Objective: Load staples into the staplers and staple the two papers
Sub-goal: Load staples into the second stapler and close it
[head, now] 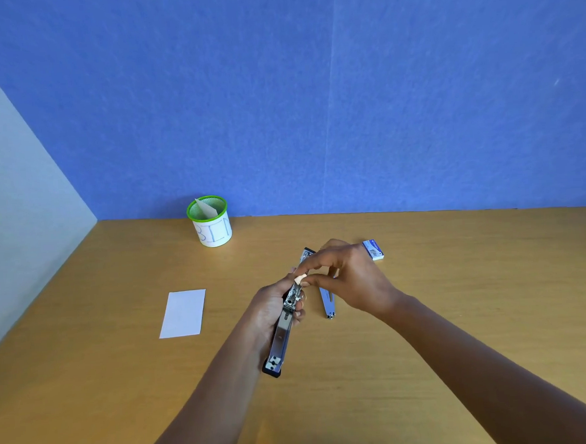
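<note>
Two bare arms reach in from the bottom, over the wooden table (462, 314). The left hand (273, 309) is wrapped round a long stapler (280, 339) and holds it. The stapler is open, and its shiny metal inside faces up. Its black end points back at the person. Its other end points away, toward the far wall.

The right hand (353, 280) is over the middle of this stapler. Its thumb and first finger pinch a small pale bit (300, 279) right at the metal part. I cannot tell what the bit is. The other fingers are bent and a little spread.

Under the right hand, a second stapler (328, 303) lies flat on the table, just beside the first one. The hand hides part of it.

Off to the left, well apart from the hands, a white paper (183, 313) lies flat on the table.

Just past the right hand sits a small blue and white staple box (373, 249).

Farther back, near the wall, stands a white cup (213, 232) with a green rim and blue letters on its side. A pale slip of paper (207, 208) sticks up inside it.

Behind it all is a blue wall (310, 83).
</note>
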